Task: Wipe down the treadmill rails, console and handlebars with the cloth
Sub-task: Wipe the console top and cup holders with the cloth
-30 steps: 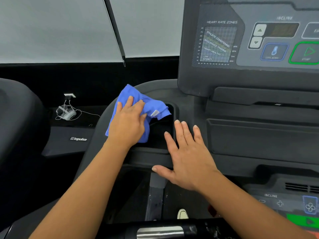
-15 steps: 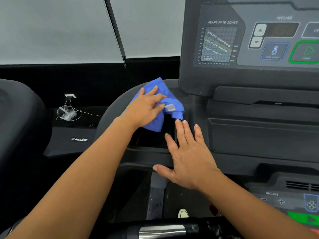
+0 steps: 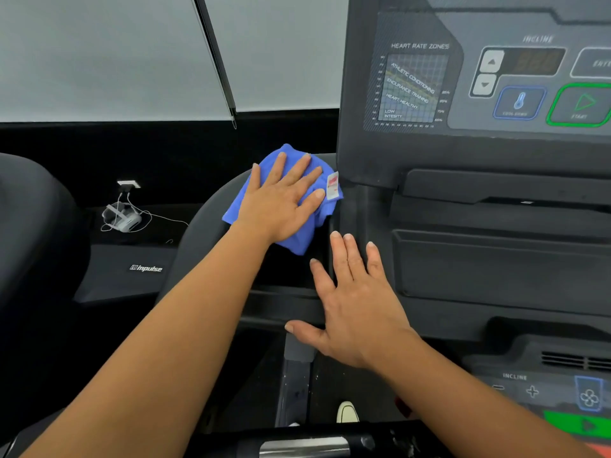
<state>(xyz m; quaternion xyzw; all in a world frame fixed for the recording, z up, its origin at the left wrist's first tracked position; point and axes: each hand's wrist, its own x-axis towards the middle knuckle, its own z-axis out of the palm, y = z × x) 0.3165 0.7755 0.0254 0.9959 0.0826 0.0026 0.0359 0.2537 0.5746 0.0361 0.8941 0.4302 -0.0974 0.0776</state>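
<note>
Both hands flat, fingers straight: left hand (image 3: 277, 203) presses cloth (image 3: 297, 244) beneath its fingers; right hand (image 3: 357, 312) rests empty nearby. Step: wiping console (image 3: 463, 153) surround. Next, probably: slide cloth beyond fingertips onto console.

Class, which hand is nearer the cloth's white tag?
Left. The left hand lies flat on the blue cloth, thumb beside its white tag; the right hand rests below, apart.
</note>
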